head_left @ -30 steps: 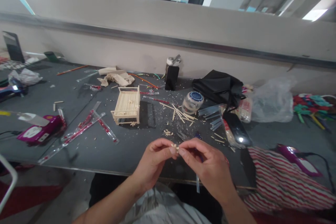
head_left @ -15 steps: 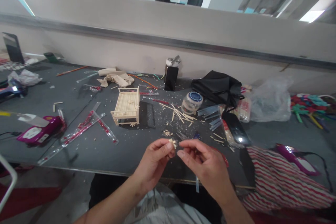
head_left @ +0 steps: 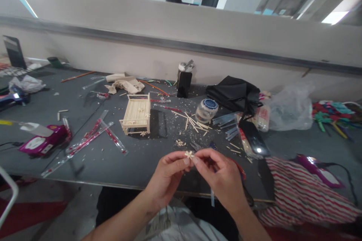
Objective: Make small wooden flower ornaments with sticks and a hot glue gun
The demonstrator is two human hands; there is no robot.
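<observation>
Between the fingertips of both hands is a small pale wooden flower-shaped piece point(head_left: 189, 154). My left hand point(head_left: 169, 171) pinches it from the left, and my right hand point(head_left: 217, 169) pinches its right side. Just beyond them lies a little pile of short wooden bits point(head_left: 180, 143), with pliers point(head_left: 195, 145) beside it. A miniature bed-like frame of thin sticks point(head_left: 137, 114) stands to the left, with small flower shapes on it. Loose sticks point(head_left: 192, 121) are scattered ahead of my hands.
A clear jar with a blue lid point(head_left: 207, 110), an upright phone point(head_left: 184, 84), a black bag point(head_left: 234, 92) and a lying phone point(head_left: 254, 138) are ahead and right. Purple glue gun point(head_left: 42, 141) and plastic packets point(head_left: 85, 139) lie left; striped cloth point(head_left: 302, 192) hangs over the right edge.
My right hand has moved left and its fingertips now meet the flower-shaped piece, which only my left hand held before. The piece has turned and shows its petals upward.
</observation>
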